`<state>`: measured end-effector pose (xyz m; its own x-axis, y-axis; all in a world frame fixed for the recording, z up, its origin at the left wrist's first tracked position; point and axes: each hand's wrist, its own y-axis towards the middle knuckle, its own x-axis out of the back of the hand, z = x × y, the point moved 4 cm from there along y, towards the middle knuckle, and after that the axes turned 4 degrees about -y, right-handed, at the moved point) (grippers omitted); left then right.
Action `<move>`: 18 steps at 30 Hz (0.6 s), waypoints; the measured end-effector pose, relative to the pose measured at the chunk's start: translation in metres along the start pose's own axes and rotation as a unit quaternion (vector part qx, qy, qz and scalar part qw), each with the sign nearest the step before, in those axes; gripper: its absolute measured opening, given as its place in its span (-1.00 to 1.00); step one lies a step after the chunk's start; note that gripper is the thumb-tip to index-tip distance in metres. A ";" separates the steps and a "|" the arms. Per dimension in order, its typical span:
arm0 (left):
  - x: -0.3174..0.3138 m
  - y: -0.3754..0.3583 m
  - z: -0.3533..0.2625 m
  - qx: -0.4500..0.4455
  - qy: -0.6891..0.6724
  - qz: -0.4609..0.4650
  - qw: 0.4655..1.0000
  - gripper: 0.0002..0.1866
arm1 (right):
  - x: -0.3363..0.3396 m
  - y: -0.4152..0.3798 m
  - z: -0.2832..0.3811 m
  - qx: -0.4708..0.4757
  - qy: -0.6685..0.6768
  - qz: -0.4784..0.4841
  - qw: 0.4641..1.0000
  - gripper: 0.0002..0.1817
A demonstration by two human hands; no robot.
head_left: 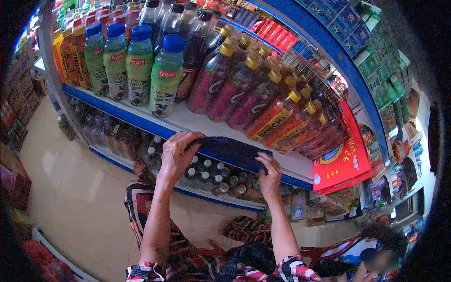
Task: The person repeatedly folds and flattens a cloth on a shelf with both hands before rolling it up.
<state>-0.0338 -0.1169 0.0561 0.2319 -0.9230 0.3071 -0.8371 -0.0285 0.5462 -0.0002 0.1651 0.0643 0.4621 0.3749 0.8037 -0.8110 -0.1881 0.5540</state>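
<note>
Between my two hands a dark cloth (235, 148) is stretched along the blue front edge of the shelf (122, 112). My left hand (178, 154) is closed on the cloth's left end, its fingers bent over the shelf edge. At the right end, my right hand (269, 173) pinches the cloth with thumb and fingers. Just behind the cloth stand pink-labelled bottles with yellow caps (242, 105) and orange-labelled bottles (275, 117). A green bottle with a blue cap (167, 77) is upright near my left hand.
A red box (343, 157) stands at the shelf's right end. White-capped bottles (206, 171) fill the lower shelf. Green and blue packets (371, 51) line the shelf above. Another person (380, 258) is at the lower right, near a red chair (329, 249). Tiled floor (80, 188) lies left.
</note>
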 end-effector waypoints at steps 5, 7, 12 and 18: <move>-0.001 -0.001 -0.002 0.057 -0.096 -0.022 0.994 -0.75 | 0.017 -0.003 -0.026 -0.111 0.129 -0.010 0.985 -0.69; 0.000 -0.002 -0.002 0.114 -0.122 -0.024 0.986 -0.74 | 0.019 -0.007 -0.034 -0.145 0.191 -0.019 0.970 -0.72; 0.000 -0.001 0.014 0.137 -0.110 -0.057 0.983 -0.67 | 0.023 -0.002 -0.042 -0.207 0.318 -0.058 0.923 -0.74; -0.012 -0.003 0.029 0.183 -0.248 -0.064 0.949 -0.60 | 0.006 0.000 -0.062 -0.235 0.351 -0.064 0.904 -0.75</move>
<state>-0.0483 -0.1171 0.0288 0.1577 -0.9673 -0.1985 -0.9547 -0.2007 0.2196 -0.0200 0.2233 0.0559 0.3548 0.8814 0.3119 -0.9060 0.2417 0.3474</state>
